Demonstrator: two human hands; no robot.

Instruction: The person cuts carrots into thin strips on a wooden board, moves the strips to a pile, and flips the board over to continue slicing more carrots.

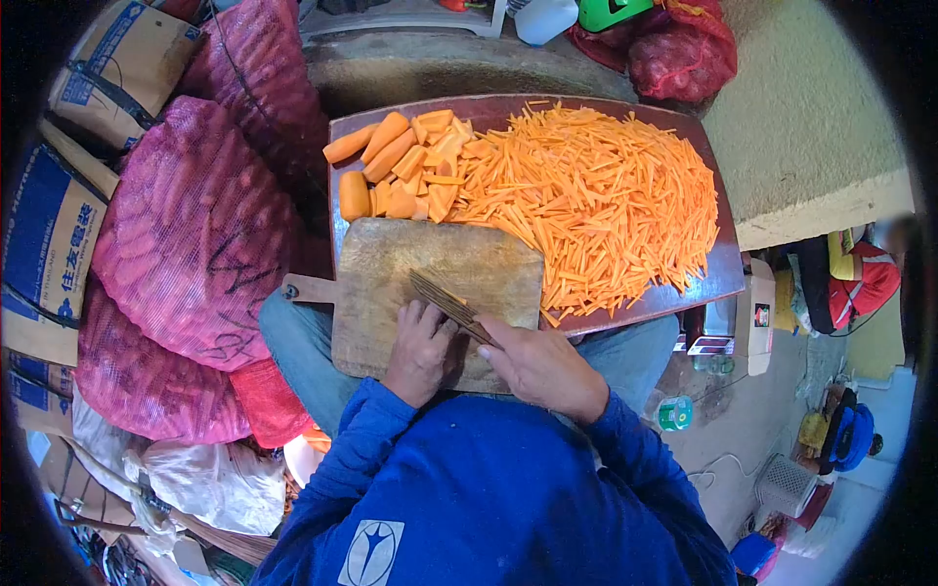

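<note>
**Both hands at the near edge of the cutting board, right hand on the knife**

The wooden cutting board lies across the person's lap and the near side of a dark table; its top is bare and its short handle sticks out to the left. The right hand rests at the board's near edge with its fingers closed around the handle of a knife, whose blade runs up and to the left over the board. The left hand sits just beside it on the board's near edge, fingers curled down against the wood and touching the knife; whether it grips anything, I cannot tell. The two hands are close together, nearly touching.

Beyond the board, on the table, a broad heap of carrot sticks spreads to the right and reaches the board's far right corner. Beyond the board's far left corner lies a smaller pile of carrot chunks, peeled and cut in short lengths. Left of the board, big red mesh sacks are stacked against cardboard boxes. The person wears blue sleeves and jeans.
</note>
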